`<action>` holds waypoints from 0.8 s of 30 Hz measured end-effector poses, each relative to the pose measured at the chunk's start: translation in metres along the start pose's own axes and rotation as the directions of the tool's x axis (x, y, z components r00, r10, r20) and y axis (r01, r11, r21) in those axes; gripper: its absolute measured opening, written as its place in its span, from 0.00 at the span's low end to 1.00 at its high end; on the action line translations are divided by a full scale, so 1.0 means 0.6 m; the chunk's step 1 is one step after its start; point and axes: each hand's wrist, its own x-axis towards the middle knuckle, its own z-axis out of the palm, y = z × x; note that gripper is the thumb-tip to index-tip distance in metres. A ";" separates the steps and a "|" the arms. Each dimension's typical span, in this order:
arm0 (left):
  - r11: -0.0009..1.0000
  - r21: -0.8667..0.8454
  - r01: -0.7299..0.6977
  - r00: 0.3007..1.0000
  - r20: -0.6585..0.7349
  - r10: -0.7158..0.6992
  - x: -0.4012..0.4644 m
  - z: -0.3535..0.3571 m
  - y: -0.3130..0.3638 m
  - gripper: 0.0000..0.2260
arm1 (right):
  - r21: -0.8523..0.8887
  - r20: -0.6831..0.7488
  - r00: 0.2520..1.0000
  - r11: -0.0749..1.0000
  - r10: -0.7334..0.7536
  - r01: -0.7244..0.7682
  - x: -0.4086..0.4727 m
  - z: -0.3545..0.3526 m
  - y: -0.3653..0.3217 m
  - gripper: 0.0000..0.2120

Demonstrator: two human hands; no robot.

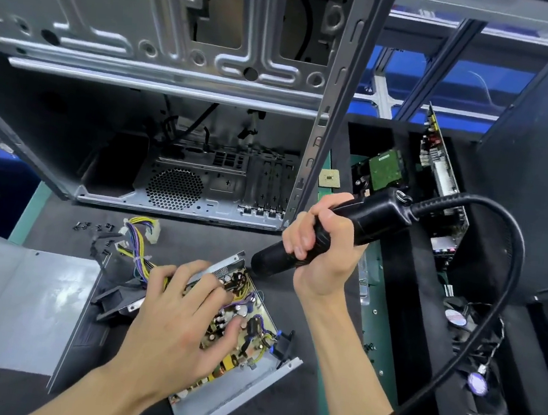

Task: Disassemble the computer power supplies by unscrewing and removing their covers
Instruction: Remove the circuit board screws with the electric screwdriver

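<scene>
An opened power supply (255,374) lies on the dark mat, its circuit board with capacitors and coils exposed in a grey metal base. My left hand (182,320) presses down on the board with spread fingers. My right hand (319,247) grips a black electric screwdriver (350,223), whose tip points down-left at the supply's far corner. The removed grey cover (15,303) lies flat to the left. A bundle of yellow, purple and black wires (139,242) runs out of the supply's far side.
An empty computer case (182,99) stands open behind the work spot. Several small black screws (94,226) lie on the mat at left. Black foam bins at right hold circuit boards (439,172), a hard drive (384,169) and a fan (455,317). The screwdriver cable (495,303) loops right.
</scene>
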 end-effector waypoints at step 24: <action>0.557 -0.661 0.503 0.855 0.474 -0.209 0.061 -0.197 0.037 0.18 | 0.289 0.045 0.996 0.953 0.083 -0.092 -0.118 0.102 -0.158 0.11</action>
